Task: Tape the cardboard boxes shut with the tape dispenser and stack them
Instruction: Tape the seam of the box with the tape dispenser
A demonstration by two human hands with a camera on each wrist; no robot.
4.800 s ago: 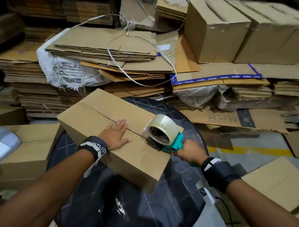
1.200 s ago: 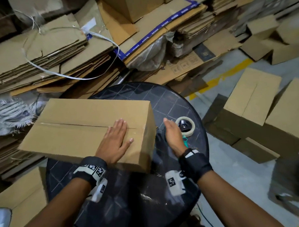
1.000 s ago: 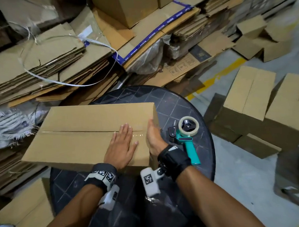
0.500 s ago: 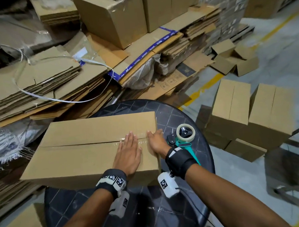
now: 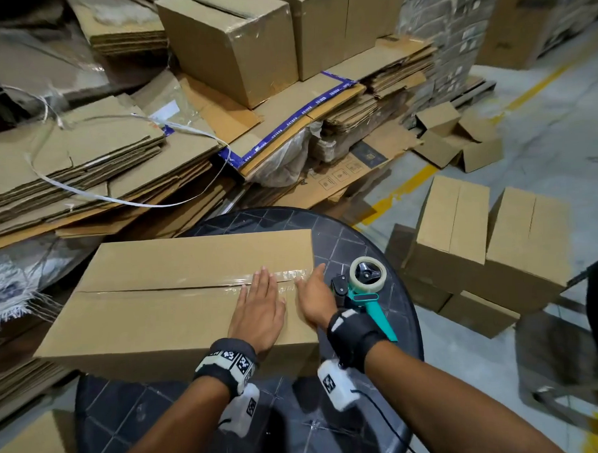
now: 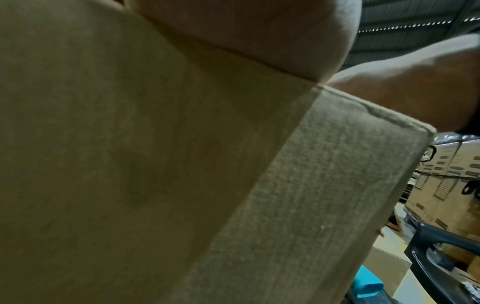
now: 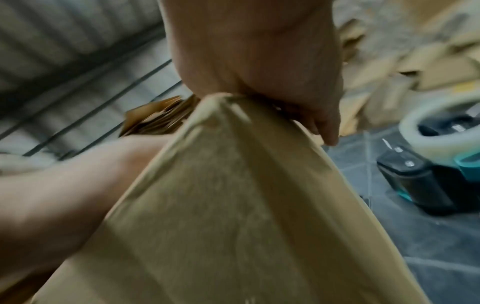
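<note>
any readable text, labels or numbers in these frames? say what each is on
None can be read.
Blue printed band along a flattened cardboard sheet: white lettering, too small.
Flattened brown carton with printed handling symbols: pictograms only, no legible words.
Black-and-white square marker tags on the black wristbands: patterns, not text.
Stacked printed cartons, left wrist view: blurred.

Left hand (image 5: pixel 259 308) flat, fingers straight; right hand (image 5: pixel 314 301) flat beside it.

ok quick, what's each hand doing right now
Left hand: open, flat on the cardboard box.
Right hand: open, pressing the box's taped end, holding nothing.
</note>
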